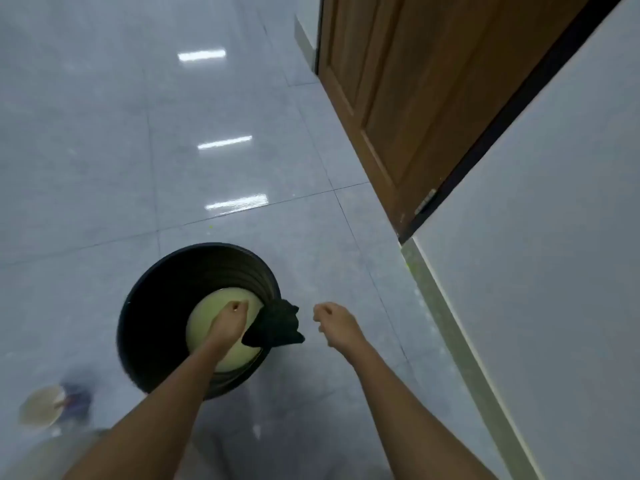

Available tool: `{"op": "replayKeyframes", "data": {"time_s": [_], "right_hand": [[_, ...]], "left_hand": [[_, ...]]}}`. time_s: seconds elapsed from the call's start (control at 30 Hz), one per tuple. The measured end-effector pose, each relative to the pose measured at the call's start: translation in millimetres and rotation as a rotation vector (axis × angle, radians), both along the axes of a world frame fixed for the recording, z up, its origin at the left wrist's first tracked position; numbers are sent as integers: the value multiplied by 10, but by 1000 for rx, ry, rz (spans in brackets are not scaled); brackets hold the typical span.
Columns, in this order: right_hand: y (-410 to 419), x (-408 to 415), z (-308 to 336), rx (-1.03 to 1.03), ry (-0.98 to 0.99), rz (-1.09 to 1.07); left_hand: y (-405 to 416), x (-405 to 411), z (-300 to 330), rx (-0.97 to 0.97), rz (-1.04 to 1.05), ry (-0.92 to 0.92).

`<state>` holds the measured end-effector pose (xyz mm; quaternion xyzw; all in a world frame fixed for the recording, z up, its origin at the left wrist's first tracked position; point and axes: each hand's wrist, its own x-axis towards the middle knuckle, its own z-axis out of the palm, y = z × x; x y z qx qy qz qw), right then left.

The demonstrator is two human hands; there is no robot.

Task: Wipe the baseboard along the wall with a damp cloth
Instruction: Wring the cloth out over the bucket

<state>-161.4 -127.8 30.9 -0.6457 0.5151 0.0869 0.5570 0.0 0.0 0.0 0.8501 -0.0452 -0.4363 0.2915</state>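
None of the baseboard (446, 317) looks wiped yet: the dark cloth (275, 325) hangs on the bucket (138, 327) rim, the left hand (230, 320) curled beside it, the right hand (334, 323) loosely closed, empty.

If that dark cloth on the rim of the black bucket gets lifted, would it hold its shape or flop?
The dark cloth would probably flop: it already sags in folds over the black bucket's rim. It looks light enough for one hand. If wet from the yellowish liquid, it may drip.
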Motion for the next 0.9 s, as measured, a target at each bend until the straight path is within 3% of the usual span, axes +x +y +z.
{"op": "replayKeyframes", "data": {"time_s": [0.13, 0.2, 0.3, 0.5, 0.67, 0.8, 0.9], "right_hand": [[83, 217, -552, 382, -145, -158], [135, 229, -817, 453, -249, -179], [232, 181, -950, 444, -344, -186], [660, -40, -426, 216, -378, -273], [907, -308, 215, 104, -458, -358], [1009, -647, 644, 77, -512, -382], [1185, -979, 895, 126, -613, -397]], "left_hand": [[-99, 108, -522, -179, 128, 325], [-117, 144, -705, -146, 71, 462], [-83, 195, -759, -126, -29, 512], [275, -44, -321, -250, -107, 392], [496, -332, 258, -623, 29, 286], [508, -631, 843, -861, 12, 203], [511, -834, 1247, -998, -91, 13]]}}
